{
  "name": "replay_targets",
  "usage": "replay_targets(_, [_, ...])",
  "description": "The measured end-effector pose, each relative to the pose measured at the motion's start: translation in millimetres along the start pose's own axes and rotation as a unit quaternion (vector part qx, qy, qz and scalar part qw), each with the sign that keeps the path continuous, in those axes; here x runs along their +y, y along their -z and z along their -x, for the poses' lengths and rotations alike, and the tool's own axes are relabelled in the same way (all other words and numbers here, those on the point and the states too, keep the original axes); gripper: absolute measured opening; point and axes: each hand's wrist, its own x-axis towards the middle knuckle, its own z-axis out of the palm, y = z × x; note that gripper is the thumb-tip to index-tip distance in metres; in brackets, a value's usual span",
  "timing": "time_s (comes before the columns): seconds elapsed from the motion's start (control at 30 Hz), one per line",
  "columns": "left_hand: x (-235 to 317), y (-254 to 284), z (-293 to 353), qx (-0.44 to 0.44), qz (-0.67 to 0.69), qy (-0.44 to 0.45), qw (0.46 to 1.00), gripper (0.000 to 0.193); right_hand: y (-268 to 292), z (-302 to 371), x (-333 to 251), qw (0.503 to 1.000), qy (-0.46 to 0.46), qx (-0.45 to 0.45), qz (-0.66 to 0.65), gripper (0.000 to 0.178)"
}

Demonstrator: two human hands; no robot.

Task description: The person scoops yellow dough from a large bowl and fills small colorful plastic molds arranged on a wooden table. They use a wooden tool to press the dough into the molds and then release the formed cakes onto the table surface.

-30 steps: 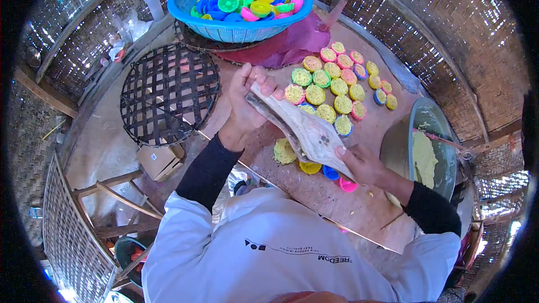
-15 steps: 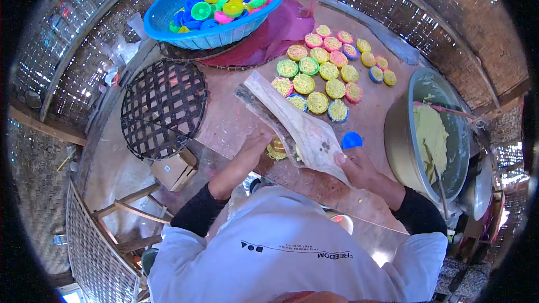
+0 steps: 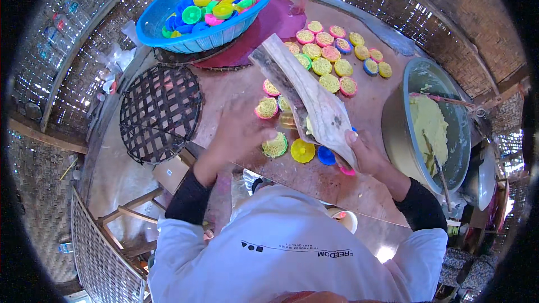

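My right hand is closed round the lower end of a long whitish piping bag, which slants up to the left over the table. A brass-coloured nozzle shows at the bag's left side. Blurred by motion, my left hand is apart from the bag, fingers stretched out beside a green cup mould filled with pale yellow strands. To its right lie a yellow mould, a blue mould and a pink mould, partly under the bag. Several filled moulds stand beyond, some hidden by the bag.
A blue basket heaped with coloured moulds stands at the far left, on a pink-purple round mat. Nearer is a dark woven tray. On the right, a big tub holds yellow dough with a stick in it.
My left hand has left the nozzle area and moved left and up, its fingers opening. The bag is more upright, and the near row of moulds has come into sight.
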Motion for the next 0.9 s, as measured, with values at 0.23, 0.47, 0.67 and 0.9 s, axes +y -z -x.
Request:
replay_targets(0.23, [23.0,10.0,-94.6,-0.018,0.866,-0.066,0.496,0.052,9.2,15.3,-9.4,0.997,-0.056,-0.045,0.019,0.063])
replay_targets(0.47, [-7.3,-44.2,-82.0,-0.033,0.907,0.028,0.419,0.034,25.8,7.7,-14.0,0.970,-0.222,-0.098,-0.005,0.071])
replay_targets(0.67, [-25.9,-63.9,-65.3,-0.016,0.882,0.030,0.470,0.030,12.3,1.8,-4.5,0.964,-0.170,-0.050,0.196,0.066])
replay_targets(0.9, [-26.8,-57.4,-58.4,0.020,0.874,0.064,0.481,0.031,2.0,2.9,-6.8,0.951,-0.201,-0.045,0.229,0.073])
